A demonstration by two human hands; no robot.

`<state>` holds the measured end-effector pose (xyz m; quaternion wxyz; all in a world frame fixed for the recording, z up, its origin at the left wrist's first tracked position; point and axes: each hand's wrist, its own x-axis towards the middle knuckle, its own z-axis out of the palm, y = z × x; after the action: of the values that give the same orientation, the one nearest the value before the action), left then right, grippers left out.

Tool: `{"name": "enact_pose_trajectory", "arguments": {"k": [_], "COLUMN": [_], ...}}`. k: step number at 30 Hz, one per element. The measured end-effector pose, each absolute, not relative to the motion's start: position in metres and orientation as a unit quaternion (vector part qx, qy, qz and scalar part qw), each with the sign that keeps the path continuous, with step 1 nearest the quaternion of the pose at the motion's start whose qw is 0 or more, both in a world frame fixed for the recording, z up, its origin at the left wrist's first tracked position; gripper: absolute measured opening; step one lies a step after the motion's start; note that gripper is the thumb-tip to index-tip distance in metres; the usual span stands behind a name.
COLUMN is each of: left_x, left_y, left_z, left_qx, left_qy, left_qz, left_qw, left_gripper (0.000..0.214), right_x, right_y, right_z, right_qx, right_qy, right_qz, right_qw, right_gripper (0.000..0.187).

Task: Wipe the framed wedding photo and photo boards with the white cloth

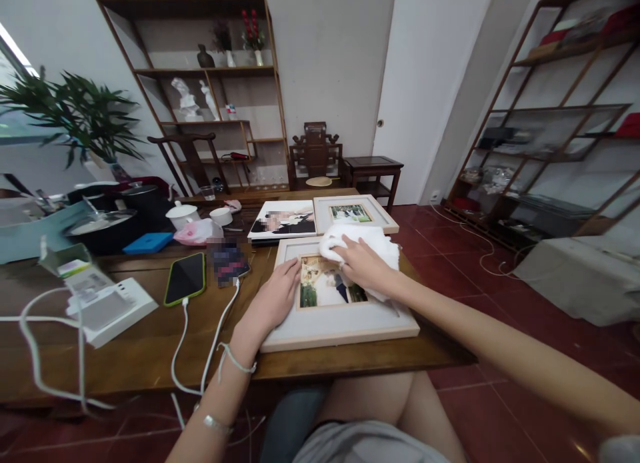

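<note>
Head view, from the left: a leafy plant (95,120) stands behind the wooden table (145,360), with a white box (127,306) near the table's front edge. Next come a flat blue box (148,242) and a green-rimmed phone (185,278) plugged into a white cable (186,346); beyond the phone sits a pink plastic bag (193,232). The left hand (275,295) lies on the left border of a framed picture (340,338), its fingers close together and nearly straight. That frame lies flat at the table's right end, face up, with a large photo print (285,220) just behind it. The right hand (366,266) presses a bunched white cloth (377,240) onto the frame's upper right part, fingers bent over the fabric. Behind the cloth lies a second frame (384,218), and farther right stands an open shelf (555,108) above red floor tiles (500,356).
</note>
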<state>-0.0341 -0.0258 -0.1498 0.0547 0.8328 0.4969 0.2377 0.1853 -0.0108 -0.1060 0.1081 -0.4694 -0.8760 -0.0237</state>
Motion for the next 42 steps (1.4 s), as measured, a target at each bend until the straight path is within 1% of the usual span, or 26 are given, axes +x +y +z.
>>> {"name": "enact_pose_trajectory", "arguments": {"k": [4, 9, 14, 18, 21, 24, 26, 27, 29, 30, 32, 34, 35, 36, 37, 38, 40, 42], "left_x": [-0.031, -0.033, -0.036, -0.035, -0.033, -0.032, -0.031, -0.031, -0.031, -0.031, -0.031, -0.031, -0.031, -0.031, -0.032, -0.032, -0.032, -0.032], "left_y": [-0.028, -0.027, -0.028, -0.03, -0.029, -0.026, -0.025, -0.025, -0.026, -0.027, -0.029, -0.03, -0.03, -0.03, -0.03, -0.03, -0.03, -0.03], "left_z": [-0.145, -0.145, -0.147, -0.146, -0.146, -0.148, -0.15, -0.15, -0.149, -0.148, -0.146, -0.145, -0.144, -0.144, -0.144, -0.145, -0.145, -0.146], "left_qx": [0.799, 0.784, 0.801, 0.798, 0.798, 0.804, 0.808, 0.81, 0.815, 0.818, 0.824, 0.828, 0.828, 0.828, 0.828, 0.827, 0.826, 0.825], "left_qy": [0.515, 0.508, 0.49, 0.516, 0.522, 0.515, 0.512, 0.511, 0.51, 0.508, 0.504, 0.504, 0.505, 0.506, 0.507, 0.508, 0.508, 0.507], "left_qz": [0.3, 0.343, 0.325, 0.293, 0.286, 0.288, 0.284, 0.281, 0.27, 0.265, 0.253, 0.243, 0.24, 0.237, 0.236, 0.237, 0.241, 0.246], "left_qw": [0.081, 0.097, 0.109, 0.112, 0.097, 0.075, 0.065, 0.062, 0.054, 0.052, 0.048, 0.044, 0.043, 0.043, 0.044, 0.045, 0.046, 0.045], "left_gripper": [0.047, 0.056, 0.062, 0.065, 0.059, 0.049, 0.045, 0.044, 0.043, 0.043, 0.044, 0.045, 0.046, 0.046, 0.045, 0.045, 0.042, 0.041], "right_x": [0.154, 0.13, 0.147, 0.166, 0.182, 0.202, 0.218, 0.227, 0.244, 0.252, 0.267, 0.278, 0.28, 0.28, 0.277, 0.271, 0.251, 0.224], "right_y": [0.003, -0.02, -0.048, -0.068, -0.08, -0.088, -0.089, -0.088, -0.082, -0.077, -0.062, -0.043, -0.034, -0.024, -0.015, -0.007, 0.007, 0.018], "right_z": [-0.107, -0.112, -0.102, -0.091, -0.085, -0.078, -0.07, -0.064, -0.053, -0.047, -0.038, -0.032, -0.031, -0.03, -0.031, -0.032, -0.036, -0.043], "right_qx": [-0.427, -0.319, -0.256, -0.203, -0.245, -0.305, -0.341, -0.351, -0.357, -0.361, -0.385, -0.425, -0.446, -0.467, -0.49, -0.509, -0.529, -0.505], "right_qy": [-0.9, -0.945, -0.961, -0.97, -0.961, -0.946, -0.933, -0.927, -0.913, -0.904, -0.884, -0.867, -0.861, -0.854, -0.843, -0.83, -0.803, -0.809], "right_qz": [-0.004, 0.03, 0.089, 0.128, 0.13, 0.107, 0.108, 0.127, 0.196, 0.23, 0.262, 0.232, 0.192, 0.14, 0.079, 0.016, -0.091, -0.145], "right_qw": [0.091, 0.059, 0.05, 0.036, 0.012, -0.018, -0.024, -0.024, -0.018, -0.005, 0.048, 0.121, 0.154, 0.182, 0.206, 0.228, 0.261, 0.265], "right_gripper": [0.049, 0.049, 0.039, 0.04, 0.041, 0.04, 0.036, 0.031, 0.019, 0.016, 0.023, 0.03, 0.028, 0.023, 0.017, 0.015, 0.027, 0.038]}}
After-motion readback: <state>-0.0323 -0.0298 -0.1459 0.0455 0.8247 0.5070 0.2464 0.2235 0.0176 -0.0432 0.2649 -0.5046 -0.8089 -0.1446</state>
